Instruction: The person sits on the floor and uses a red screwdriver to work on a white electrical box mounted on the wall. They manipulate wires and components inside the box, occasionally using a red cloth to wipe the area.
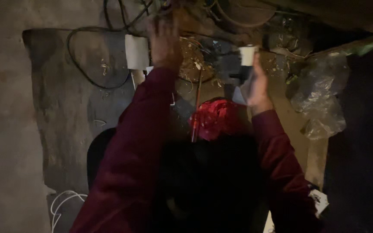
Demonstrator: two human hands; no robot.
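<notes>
The right hand (257, 88) is raised, its fingers closed around a small white cylindrical fitting (247, 55) at their tips. The left hand (165, 43) reaches higher, blurred; whether its fingers grip the tangled wires (109, 26) just beside them cannot be told. A red bundle (214, 118) sits below, between both wrists.

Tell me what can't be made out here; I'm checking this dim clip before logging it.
- Left hand, head view: motion blur and poor light hide the fingers and whatever they touch among the wires.
- Right hand: seems to hold a white fitting; the grip is blurred.
- Red object: its kind is unclear, and a dark shape covers its lower part.
- Plastic bag: contents lost in shadow.
</notes>
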